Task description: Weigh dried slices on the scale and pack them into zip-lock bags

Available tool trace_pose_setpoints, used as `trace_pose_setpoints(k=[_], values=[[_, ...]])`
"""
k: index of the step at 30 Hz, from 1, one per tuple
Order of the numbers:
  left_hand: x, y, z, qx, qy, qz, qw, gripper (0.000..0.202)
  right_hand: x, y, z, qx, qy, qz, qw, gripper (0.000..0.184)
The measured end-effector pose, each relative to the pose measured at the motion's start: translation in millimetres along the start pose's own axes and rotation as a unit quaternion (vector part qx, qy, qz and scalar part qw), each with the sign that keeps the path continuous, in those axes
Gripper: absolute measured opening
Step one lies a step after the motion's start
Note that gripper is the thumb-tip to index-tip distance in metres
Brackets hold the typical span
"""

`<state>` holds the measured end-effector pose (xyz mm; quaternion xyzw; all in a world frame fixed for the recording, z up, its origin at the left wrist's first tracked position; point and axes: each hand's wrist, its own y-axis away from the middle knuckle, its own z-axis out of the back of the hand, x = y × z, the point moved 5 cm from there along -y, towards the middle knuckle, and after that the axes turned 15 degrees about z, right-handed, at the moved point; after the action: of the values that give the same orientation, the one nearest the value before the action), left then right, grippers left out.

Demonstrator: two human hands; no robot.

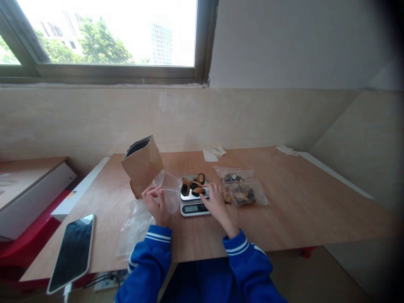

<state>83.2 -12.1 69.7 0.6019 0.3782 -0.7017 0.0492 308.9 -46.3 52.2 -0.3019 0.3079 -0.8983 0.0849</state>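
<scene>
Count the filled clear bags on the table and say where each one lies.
2. The front bag lies right of the scale; the back bag lies just behind it, partly covered by it. Any bag fully underneath would be hidden.

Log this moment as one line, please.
left hand: holding clear bag | right hand: at dried pieces on scale | nearby: paper bag, phone, filled bags
</scene>
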Motion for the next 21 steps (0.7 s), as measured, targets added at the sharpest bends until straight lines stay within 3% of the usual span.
trace_pose_setpoints(k=[3, 7, 10, 14, 18, 21], values=[[6.8, 7.3, -2.6, 0.034, -0.004, -0.027, 0.999, 0.024, -2.7, 0.2, -7.7, 0.013, 0.073, 0.021, 0.997, 0.013], [14.4, 14.1, -5.6, 0.099, 0.052, 0.018, 0.994, 0.022, -6.3, 1.6, -8.2, 0.019, 0.083, -0.005, 0.996, 0.008], [20.2, 17.1, -6.7, 0.102, 0.075, 0.051, 0.991, 0.022, 0.9, -5.3, 4.6, -0.013, 0.028, -0.017, 0.999, 0.010], [27.0, 20.1, -6.9, 0.097, 0.052, 0.074, 0.991, 0.026, 33.3, -31.5, 37.1, -0.098, -0.069, -0.014, 0.993, 0.020], [28.1, 22.3, -8.4, 0.127, 0.041, 0.074, 0.988, 0.028, 68.4, -58.6, 41.8, -0.043, -0.181, 0.048, 0.981, 0.023], [26.2, 22.3, -8.8, 0.146, 0.049, 0.057, 0.986, 0.033, 64.1, -58.9, 23.3, -0.008, -0.226, 0.042, 0.973, 0.027]])
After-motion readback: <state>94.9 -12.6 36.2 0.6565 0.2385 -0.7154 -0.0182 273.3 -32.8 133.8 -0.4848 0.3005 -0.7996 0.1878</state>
